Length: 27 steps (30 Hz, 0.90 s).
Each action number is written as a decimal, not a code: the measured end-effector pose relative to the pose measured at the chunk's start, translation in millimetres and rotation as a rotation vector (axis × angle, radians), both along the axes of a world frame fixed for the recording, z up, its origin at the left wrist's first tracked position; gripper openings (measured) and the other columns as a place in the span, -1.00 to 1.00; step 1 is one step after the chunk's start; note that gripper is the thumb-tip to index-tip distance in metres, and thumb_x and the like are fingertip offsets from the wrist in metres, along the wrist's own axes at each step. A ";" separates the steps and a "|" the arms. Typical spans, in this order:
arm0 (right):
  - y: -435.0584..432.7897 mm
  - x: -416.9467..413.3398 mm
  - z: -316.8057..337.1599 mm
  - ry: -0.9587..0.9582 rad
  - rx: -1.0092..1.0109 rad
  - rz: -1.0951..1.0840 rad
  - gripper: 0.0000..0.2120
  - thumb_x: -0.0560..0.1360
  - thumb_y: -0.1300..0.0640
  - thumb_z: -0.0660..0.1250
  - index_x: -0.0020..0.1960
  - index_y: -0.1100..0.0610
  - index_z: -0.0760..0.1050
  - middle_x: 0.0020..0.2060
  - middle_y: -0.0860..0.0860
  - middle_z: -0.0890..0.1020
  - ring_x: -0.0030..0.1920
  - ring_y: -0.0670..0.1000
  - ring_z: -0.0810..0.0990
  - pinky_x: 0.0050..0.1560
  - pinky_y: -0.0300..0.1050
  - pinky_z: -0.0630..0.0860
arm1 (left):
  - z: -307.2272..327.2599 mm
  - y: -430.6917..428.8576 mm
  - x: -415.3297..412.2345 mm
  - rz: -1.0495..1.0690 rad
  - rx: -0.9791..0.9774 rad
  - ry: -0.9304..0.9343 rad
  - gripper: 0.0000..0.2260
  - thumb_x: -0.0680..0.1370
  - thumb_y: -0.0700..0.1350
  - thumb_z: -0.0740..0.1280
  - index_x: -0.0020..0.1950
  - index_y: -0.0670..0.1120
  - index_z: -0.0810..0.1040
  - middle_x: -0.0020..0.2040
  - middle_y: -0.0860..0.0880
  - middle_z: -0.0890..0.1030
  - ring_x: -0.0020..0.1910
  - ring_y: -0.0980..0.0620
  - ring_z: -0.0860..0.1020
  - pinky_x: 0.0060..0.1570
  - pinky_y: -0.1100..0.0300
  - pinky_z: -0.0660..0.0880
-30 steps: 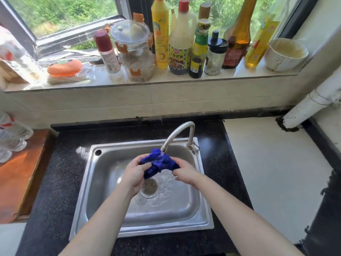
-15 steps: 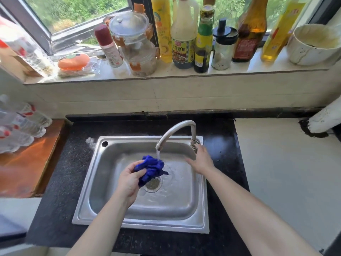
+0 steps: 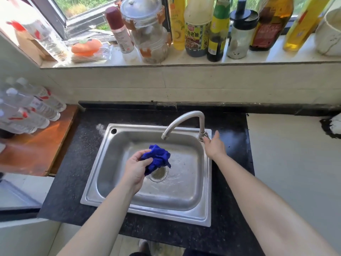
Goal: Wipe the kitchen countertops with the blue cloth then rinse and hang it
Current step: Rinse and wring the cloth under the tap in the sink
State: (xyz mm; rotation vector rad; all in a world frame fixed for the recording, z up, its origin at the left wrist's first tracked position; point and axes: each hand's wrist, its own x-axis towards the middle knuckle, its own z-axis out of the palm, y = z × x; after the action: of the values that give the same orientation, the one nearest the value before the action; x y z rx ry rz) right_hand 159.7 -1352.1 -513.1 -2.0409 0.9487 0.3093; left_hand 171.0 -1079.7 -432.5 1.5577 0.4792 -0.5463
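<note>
Rinse step, near its end by our reading. No stream visible from the faucet (image 3: 184, 122) spout; basin of the sink (image 3: 118, 204) wet, water pooled around the drain (image 3: 158, 174).

Left hand (image 3: 135, 170) clenched around the blue cloth (image 3: 156, 157), which is bunched into a wad. Cloth held above the basin, over the drain, below and slightly left of the spout. Part of the wad spills out past our fingers toward the right.

Right hand (image 3: 214, 146) loose, fingers spread, holding nothing. It rests at the faucet base on the sink's right rim, fingertips touching or just beside the fitting there; we cannot tell whether it grips a handle. Well apart from the cloth.

Judgement: tap looks off, so what remains is wringing and hanging. Next move likely calls for the right hand to come back across to the cloth so both hands can twist it over the basin. One-handed squeezing would leave it dripping.

No hook, rail or hanging spot in view. Black countertop (image 3: 70, 163) around the sink, bottles (image 3: 195, 26) on the windowsill (image 3: 184, 61) behind. We will need to look up or aside to find where the cloth goes.
</note>
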 end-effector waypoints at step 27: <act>186.3 -46.3 160.8 -0.565 -0.080 0.042 -0.96 0.62 0.12 0.31 0.01 0.00 0.47 -0.13 -0.06 0.63 -0.09 -0.14 0.60 -0.09 -0.22 0.55 | 62.2 97.9 74.6 -0.812 0.139 -0.421 -0.75 0.33 -0.11 0.56 -0.02 0.03 0.67 -0.14 0.01 0.73 -0.10 -0.02 0.69 0.01 0.04 0.63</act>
State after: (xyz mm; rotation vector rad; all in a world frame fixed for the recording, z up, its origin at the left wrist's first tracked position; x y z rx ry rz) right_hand 113.3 -1165.8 -352.3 -2.0546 0.5716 -0.2810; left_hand 245.6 -981.8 -370.3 1.9211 -0.4770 -0.7725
